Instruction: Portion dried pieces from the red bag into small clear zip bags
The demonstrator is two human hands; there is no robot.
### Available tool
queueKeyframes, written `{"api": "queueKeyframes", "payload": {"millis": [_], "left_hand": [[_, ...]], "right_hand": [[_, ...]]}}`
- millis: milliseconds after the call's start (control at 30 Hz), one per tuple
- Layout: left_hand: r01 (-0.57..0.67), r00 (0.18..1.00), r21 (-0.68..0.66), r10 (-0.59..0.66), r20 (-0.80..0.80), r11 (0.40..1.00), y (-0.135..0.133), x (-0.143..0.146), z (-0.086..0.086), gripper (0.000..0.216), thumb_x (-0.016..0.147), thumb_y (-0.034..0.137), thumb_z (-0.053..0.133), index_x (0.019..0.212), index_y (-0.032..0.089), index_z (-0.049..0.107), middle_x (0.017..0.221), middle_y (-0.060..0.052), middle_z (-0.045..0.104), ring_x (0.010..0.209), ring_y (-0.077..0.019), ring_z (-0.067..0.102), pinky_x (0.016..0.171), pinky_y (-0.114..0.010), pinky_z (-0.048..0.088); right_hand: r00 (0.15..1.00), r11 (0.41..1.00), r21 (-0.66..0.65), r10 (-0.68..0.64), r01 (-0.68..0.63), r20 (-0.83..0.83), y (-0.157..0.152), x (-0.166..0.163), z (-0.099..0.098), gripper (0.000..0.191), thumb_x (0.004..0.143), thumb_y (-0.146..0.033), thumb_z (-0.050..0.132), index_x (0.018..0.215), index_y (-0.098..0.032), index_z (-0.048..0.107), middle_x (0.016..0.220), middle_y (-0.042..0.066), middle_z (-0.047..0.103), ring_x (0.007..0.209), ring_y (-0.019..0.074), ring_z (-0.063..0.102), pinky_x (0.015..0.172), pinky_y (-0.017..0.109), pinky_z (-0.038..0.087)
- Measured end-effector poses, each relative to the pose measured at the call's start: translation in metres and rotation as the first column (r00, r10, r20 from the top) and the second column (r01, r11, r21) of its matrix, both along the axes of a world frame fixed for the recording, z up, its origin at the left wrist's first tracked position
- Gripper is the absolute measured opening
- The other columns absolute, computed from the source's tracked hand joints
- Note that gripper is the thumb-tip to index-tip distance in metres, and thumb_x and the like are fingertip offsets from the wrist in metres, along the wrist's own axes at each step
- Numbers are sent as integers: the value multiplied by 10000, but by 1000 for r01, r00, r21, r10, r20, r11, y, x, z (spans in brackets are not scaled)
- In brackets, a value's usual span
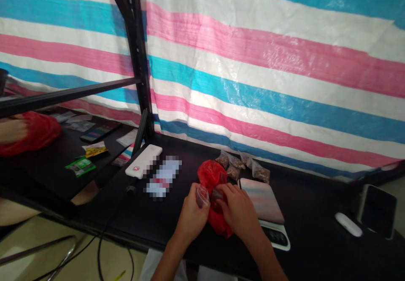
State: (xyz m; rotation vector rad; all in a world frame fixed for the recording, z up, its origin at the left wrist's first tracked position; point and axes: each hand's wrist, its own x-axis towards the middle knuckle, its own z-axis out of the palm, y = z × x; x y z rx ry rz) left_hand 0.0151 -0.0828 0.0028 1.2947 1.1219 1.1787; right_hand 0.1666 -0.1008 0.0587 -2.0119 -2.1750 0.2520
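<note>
A crumpled red plastic bag (212,173) stands on the black table in front of me, its mouth turned up toward me. My left hand (193,209) is closed around a small clear plastic bag (202,196) at the red bag's left side. At the red bag's opening, the fingers of my right hand (237,207) are curled inward near something brownish; what they grip is partly hidden. Just beyond lie several small clear bags with brown contents (233,172). A flat scale (262,201) with a pinkish-grey plate and dark button panel sits right beside my right hand.
Left of the bag are a white power bank (144,161) and a blurred-out flat item (164,177). A white mouse-like object (348,224) and a dark-screened device (378,211) lie far right. Past the black frame post (139,53), another person's hand (12,130) is at a red bag.
</note>
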Motion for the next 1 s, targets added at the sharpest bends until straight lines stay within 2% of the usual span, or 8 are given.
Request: {"api": "queueKeyframes", "payload": {"millis": [133,367,467,567,667,800,900,1000], "left_hand": [[-59,997,33,58,45,998,2,0,-5,112,798,152,577,808,230,497,689,59,533,613,-126,521,629,-219,420],[43,995,63,-48,90,997,-1,-1,-1,92,803,178,594,831,217,516,744,40,535,670,-130,525,651,-222,438],[25,992,58,-32,126,998,-1,-3,0,113,794,211,621,821,217,512,749,41,527,687,-132,527,658,-221,444],[-35,992,50,29,122,998,0,-4,0,123,812,236,627,837,218,508,761,41,537,693,-133,540,671,-226,453],[-87,993,73,80,85,994,-1,-3,-1,101,853,248,613,861,216,517,763,37,550,685,-135,547,664,-231,451],[-65,996,102,59,62,993,-2,0,-4,113,863,273,630,849,214,535,765,26,582,687,-143,553,643,-228,433],[-14,997,88,7,82,996,-4,2,-4,106,859,272,643,856,211,557,792,11,617,715,-154,573,656,-234,435],[-5,998,86,-1,70,996,-5,2,-2,83,857,240,643,897,206,578,845,-10,639,768,-172,599,698,-253,453]], "right_hand": [[999,998,37,-44,43,17,-3,4,0,293,895,-117,558,1146,-231,659,1157,69,672,1097,260,583,912,367,392],[999,999,-5,-53,53,2,3,-7,0,304,871,-102,568,1138,-211,663,1161,81,689,1096,272,594,921,385,401],[994,999,19,-33,35,-104,4,-10,-5,336,851,-88,566,1141,-222,669,1166,66,707,1090,264,609,924,385,415],[964,994,53,-77,94,-254,4,-7,-11,359,835,-94,563,1150,-227,672,1147,65,724,1078,261,631,930,388,439],[898,987,60,-111,151,-426,3,-3,-15,354,854,-144,544,1177,-232,661,1113,68,733,1036,261,654,926,396,474],[812,986,100,-50,133,-582,-4,-4,-9,327,905,-213,509,1201,-232,647,1182,73,713,1074,248,645,956,395,487],[845,981,183,46,62,-533,-11,-11,2,317,918,-186,510,1187,-254,662,1227,57,699,1135,239,617,1011,398,455],[922,951,298,188,-85,-338,-16,-18,12,363,941,-122,473,1190,-287,679,1273,33,692,1155,232,602,1041,412,416]]}}
